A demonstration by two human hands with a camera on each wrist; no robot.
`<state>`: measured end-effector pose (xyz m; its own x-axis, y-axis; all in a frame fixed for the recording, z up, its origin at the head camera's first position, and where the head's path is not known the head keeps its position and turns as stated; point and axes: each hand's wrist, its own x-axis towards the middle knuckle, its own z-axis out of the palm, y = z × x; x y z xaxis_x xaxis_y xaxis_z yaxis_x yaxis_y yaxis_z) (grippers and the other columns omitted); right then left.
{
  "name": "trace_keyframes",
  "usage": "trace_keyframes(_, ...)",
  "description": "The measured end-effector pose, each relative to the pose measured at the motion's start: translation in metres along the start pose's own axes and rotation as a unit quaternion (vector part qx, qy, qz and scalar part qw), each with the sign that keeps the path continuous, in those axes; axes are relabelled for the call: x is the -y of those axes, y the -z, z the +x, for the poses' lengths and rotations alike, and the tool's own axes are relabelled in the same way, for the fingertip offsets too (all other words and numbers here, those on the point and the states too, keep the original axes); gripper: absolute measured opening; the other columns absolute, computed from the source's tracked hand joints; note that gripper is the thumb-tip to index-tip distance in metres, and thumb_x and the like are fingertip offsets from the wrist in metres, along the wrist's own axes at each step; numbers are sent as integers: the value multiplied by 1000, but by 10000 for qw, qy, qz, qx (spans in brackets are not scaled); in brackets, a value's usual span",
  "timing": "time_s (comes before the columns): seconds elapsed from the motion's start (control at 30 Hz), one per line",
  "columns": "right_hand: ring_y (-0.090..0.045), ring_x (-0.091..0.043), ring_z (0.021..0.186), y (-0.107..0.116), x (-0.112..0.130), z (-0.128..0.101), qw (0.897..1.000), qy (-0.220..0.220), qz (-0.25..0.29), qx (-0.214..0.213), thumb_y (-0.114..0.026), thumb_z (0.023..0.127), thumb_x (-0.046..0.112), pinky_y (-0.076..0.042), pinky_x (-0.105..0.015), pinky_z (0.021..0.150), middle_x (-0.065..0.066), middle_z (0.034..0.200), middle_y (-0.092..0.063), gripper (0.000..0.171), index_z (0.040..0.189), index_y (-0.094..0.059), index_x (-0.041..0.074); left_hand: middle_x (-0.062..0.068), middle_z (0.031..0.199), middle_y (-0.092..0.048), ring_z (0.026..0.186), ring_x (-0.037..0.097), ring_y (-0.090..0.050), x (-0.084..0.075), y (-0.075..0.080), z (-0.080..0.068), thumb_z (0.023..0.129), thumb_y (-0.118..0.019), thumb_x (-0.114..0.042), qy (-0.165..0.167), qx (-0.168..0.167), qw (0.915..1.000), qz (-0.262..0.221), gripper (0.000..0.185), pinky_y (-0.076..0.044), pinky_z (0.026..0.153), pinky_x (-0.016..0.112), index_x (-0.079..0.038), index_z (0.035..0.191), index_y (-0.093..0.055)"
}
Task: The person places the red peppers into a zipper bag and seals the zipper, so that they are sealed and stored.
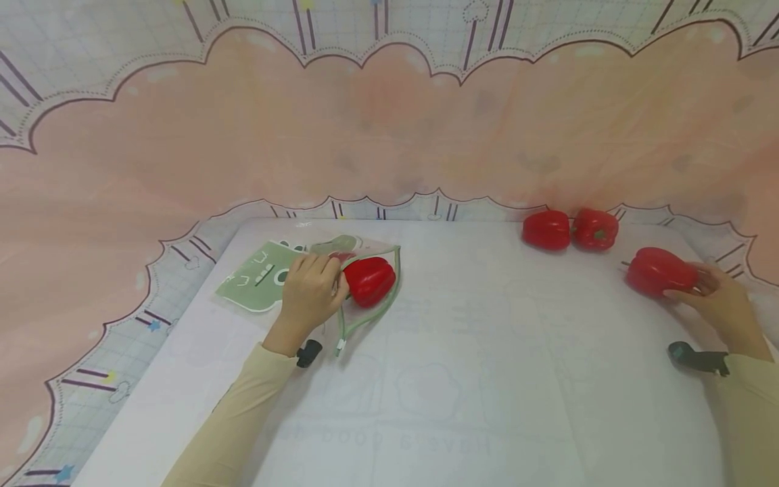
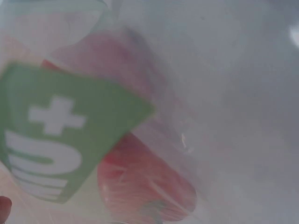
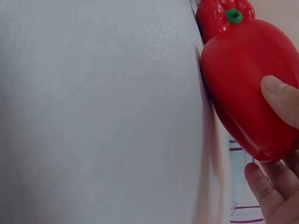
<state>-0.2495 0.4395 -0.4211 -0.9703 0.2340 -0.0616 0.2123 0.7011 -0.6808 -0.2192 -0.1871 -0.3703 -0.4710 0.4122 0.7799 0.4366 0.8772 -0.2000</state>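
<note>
A red pepper [image 1: 368, 280] lies left of centre in the head view, inside the mouth of a clear zip bag [image 1: 316, 274] with a green printed panel and a green zipper edge; the bag lies flat on the white table [image 1: 462, 379]. The left hand [image 1: 312, 295] sits at the pepper's left side with its fingers curled onto the bag's opening — pinching the film just beside the fruit. In the left wrist view the pepper shows only as a blurred red shape behind the film and the green label. At the right edge of the head view the right hand [image 1: 718, 297] grasps a 2nd pepper [image 1: 660, 270], thumb and fingers curved round its near end; the right wrist view shows a thumb tip [image 3: 280, 98] pressed on its glossy skin and other fingers beneath it, the fruit resting on the table. 2 more peppers [image 1: 570, 230] lie touching each other at the upper right of the table, near its far edge and well apart from the bag. The table is covered by a pale cloth with faint printed shapes — behind and around it hangs a pink backdrop [image 1: 389, 128] with a scalloped, grid-patterned border. Both arms wear cream sleeves [image 1: 231, 419], each with a dark device at the wrist.
</note>
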Motion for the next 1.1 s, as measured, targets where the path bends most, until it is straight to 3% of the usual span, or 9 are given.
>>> trace_keyframes(0.57, -19, -50, 136, -2, 2, 2, 9998, -101, 112, -101, -53, 89, 46, -27, -61, 103, -26, 152, -14, 83, 149, -14, 4, 10, 63, -57, 65, 27, -53, -1, 2, 1, 76, -56, -10, 9, 77, 10000, -10, 11, -45, 69, 39, -4, 68, -50)
trace_keyframes(1.1, -22, -52, 134, -3, -3, 8, 10000, -61, -29, 11, -56, 86, 52, -29, -63, 100, -28, 152, -16, 90, 149, -13, 3, 10, 63, -57, 65, 28, -53, -1, 2, 1, 75, -57, -10, 22, 107, 9999, 1, 11, -46, 69, 39, -4, 69, -51)
